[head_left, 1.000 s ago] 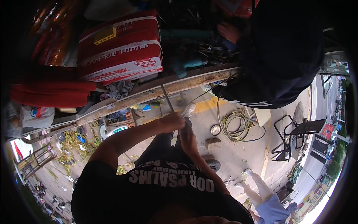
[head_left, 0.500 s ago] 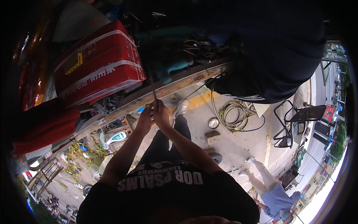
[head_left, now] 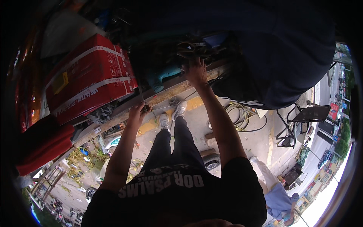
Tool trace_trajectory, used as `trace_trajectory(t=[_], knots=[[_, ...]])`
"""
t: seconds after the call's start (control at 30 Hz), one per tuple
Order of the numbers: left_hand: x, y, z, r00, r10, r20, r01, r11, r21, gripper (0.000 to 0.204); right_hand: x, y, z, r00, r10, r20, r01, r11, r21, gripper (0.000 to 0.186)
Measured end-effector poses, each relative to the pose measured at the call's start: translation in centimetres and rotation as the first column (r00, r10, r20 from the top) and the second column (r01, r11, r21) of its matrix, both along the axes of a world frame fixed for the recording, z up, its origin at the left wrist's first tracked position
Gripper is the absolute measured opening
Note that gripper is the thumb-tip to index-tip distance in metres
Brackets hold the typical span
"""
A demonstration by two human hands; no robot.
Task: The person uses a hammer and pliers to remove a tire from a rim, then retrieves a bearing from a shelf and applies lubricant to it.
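My left hand [head_left: 138, 112] is closed round a thin metal rod [head_left: 141, 92] at the near edge of the workbench [head_left: 166, 90]. The rod points away from me, and its far end fades into shadow beside a red carton. My right hand [head_left: 196, 74] reaches over the bench edge with thumb and fingers apart. Its fingertips are at a dark pile of tools [head_left: 194, 47], too dim to name one by one. Between my hands a teal power-tool-like body [head_left: 160, 77] lies on the bench, its far part lost in the dark.
The red strapped carton [head_left: 90, 75] and a red cloth [head_left: 47, 145] are at the left. A person in dark clothing [head_left: 280, 56] is close on the right. Coiled hose [head_left: 238, 115], a small wheel [head_left: 211, 162] and a black folding chair [head_left: 302, 115] stand on the ground. Another person [head_left: 278, 200] is behind me.
My hands were together on the rod. My right hand has let go and moved forward and right to the tool pile; my left has shifted slightly left, still on the rod.
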State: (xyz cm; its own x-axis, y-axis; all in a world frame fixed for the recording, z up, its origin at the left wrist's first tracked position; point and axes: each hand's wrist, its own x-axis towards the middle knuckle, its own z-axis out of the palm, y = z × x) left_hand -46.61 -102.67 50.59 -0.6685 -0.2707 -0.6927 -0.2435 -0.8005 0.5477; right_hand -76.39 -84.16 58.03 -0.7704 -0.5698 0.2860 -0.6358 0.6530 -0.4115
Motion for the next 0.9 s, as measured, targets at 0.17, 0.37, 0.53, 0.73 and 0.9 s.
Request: trace_trajectory(t=[0.17,0.37,0.53,0.73,0.9], knots=[[0.1,1.2,0.7,0.995,-0.008,0.096,0.012,0.999,-0.047,0.014,-8.2,2.3,-6.9,0.916,0.110,0.385,-0.199,0.959,0.200,0.080],[1.0,1.5,0.7,0.894,-0.008,0.449,0.257,0.829,-0.497,0.016,-11.3,1.2,-5.3,0.697,0.163,0.698,-0.524,0.780,0.341,0.082],[-4.8,4.7,9.0,0.937,-0.205,0.284,0.294,0.023,-0.955,0.027,-9.9,0.6,-4.5,0.779,0.211,0.590,-0.530,0.725,0.440,0.075],[-16.5,3.0,7.1,0.820,-0.423,0.386,0.215,-0.399,-0.892,0.063,-5.0,0.7,-3.2,0.930,0.308,0.202,-0.355,0.896,0.266,0.075],[-17.6,1.1,2.9,0.697,-0.518,0.496,0.221,-0.503,-0.836,0.074,0.5,0.7,-2.8,0.939,0.020,0.342,-0.140,0.935,0.327,0.053]])
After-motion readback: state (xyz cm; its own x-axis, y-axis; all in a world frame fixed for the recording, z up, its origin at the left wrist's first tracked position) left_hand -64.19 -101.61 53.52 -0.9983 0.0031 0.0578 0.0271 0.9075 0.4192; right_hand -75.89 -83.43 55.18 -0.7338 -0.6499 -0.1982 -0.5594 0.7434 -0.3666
